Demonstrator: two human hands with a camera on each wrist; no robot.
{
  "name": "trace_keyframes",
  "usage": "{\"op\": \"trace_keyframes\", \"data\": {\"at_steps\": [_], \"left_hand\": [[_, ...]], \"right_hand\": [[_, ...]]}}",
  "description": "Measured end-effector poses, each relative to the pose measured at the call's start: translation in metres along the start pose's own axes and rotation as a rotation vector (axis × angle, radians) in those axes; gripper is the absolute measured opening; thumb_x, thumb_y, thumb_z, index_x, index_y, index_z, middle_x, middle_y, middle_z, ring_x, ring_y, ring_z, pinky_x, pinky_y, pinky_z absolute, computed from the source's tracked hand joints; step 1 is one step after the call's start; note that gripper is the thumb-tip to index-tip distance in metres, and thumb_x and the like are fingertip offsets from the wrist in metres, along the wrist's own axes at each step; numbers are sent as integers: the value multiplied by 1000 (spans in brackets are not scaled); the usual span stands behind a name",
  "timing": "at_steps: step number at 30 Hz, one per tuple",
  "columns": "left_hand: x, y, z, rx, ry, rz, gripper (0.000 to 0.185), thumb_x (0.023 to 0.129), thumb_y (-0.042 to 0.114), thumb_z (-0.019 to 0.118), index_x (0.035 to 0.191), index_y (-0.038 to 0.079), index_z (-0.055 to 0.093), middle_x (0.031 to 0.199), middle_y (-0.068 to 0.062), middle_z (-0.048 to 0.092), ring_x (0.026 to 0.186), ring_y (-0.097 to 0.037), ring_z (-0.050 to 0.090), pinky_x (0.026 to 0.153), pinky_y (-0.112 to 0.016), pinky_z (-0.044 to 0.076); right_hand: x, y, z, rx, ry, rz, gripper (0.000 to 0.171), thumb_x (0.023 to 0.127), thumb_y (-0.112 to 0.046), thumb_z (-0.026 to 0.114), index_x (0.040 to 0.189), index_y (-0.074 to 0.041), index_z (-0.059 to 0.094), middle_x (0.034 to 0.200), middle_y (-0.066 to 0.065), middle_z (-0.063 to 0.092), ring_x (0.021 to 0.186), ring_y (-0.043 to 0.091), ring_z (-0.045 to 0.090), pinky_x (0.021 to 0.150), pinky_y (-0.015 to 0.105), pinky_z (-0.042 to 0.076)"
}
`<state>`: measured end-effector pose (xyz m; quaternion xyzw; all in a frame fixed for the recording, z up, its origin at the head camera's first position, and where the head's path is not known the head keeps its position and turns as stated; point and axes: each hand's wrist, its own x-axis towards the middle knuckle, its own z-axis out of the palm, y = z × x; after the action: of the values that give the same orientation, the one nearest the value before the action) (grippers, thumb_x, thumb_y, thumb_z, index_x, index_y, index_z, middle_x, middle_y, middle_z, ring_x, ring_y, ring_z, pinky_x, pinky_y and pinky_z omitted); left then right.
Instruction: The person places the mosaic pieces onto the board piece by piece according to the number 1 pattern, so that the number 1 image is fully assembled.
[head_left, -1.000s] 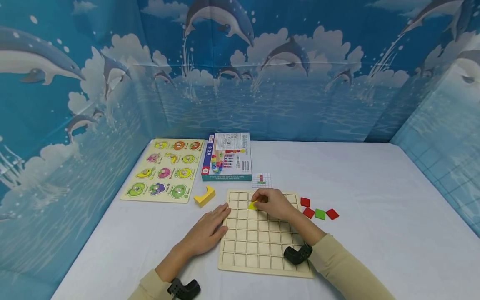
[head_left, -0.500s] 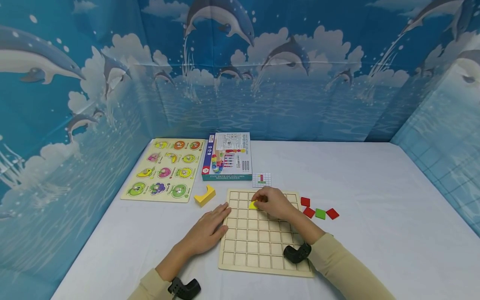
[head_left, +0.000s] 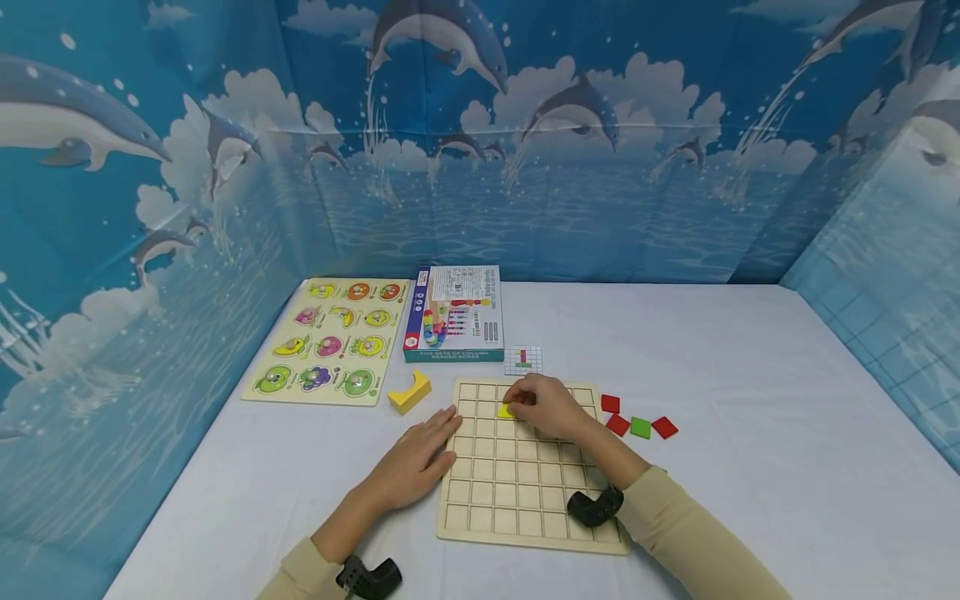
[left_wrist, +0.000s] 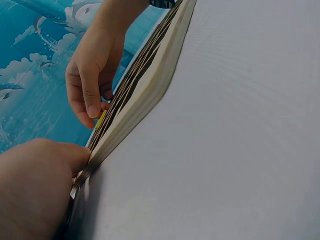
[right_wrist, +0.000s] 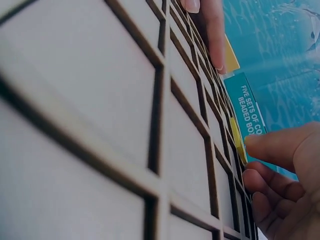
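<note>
A wooden grid board (head_left: 495,496) lies on the white table. Over its upper part, my right hand (head_left: 549,408) pinches a small yellow square tile (right_wrist: 237,139) between thumb and fingers. In the right wrist view the tile is slightly tilted at the grid. My left hand (head_left: 412,462) rests at the board's left edge with fingers extended, its thumb touching the rim in the left wrist view. Beyond the board lies a small pattern card (head_left: 522,361) with coloured squares on a grid. Right of the board are red tiles (head_left: 664,428) and a green tile (head_left: 641,427).
A yellow arched block (head_left: 409,393) sits left of the board's top corner. Behind it are a fruit puzzle board (head_left: 348,332) and a flat box (head_left: 454,321) labelled as beaded boxes. A dolphin-printed curtain (head_left: 465,208) closes the back and sides.
The yellow tile lies a little flatter on the board under my right fingers than a second ago. Both hands have otherwise kept their places.
</note>
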<state>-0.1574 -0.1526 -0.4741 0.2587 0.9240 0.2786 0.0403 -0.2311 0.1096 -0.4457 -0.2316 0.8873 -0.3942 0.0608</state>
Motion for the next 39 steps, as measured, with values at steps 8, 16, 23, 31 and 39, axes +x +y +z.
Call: {"op": "trace_keyframes", "data": {"at_steps": [8,16,23,31,39], "left_hand": [[-1,1,0,3,3,3,55,103,31,46,152,9,35,160,-2,25,146,-17,20,117,-45,21],[-1,1,-1,-4,-6,7,55,104,30,45,153,10,33,160,-2,24,146,-17,20,117,-45,20],[-1,1,-1,-7,-10,4,55,104,30,45,153,10,33,160,-2,24,146,-17,20,117,-45,20],[-1,1,-1,-8,-8,5,55,104,31,44,153,10,33,160,-2,24,146,-18,20,117,-45,20],[-1,1,-2,-8,-7,7,54,104,30,45,153,10,33,160,-3,24,146,-18,20,117,-45,20]], "right_hand": [[-6,4,-14,74,21,33,12,93,-9,64,102,-4,71,89,0,64,81,17,57,74,32,50],[-20,13,-35,68,72,87,15,94,-11,63,105,-3,71,90,1,65,82,18,59,73,35,50],[-33,22,-53,54,119,115,17,95,-13,63,106,-3,70,93,3,67,84,18,59,74,36,49],[-45,33,-66,29,154,138,20,96,-16,63,109,-3,70,93,4,67,85,19,59,73,36,48],[-55,44,-76,62,176,162,21,97,-16,62,110,-1,68,90,8,67,79,22,61,64,32,50]]}}
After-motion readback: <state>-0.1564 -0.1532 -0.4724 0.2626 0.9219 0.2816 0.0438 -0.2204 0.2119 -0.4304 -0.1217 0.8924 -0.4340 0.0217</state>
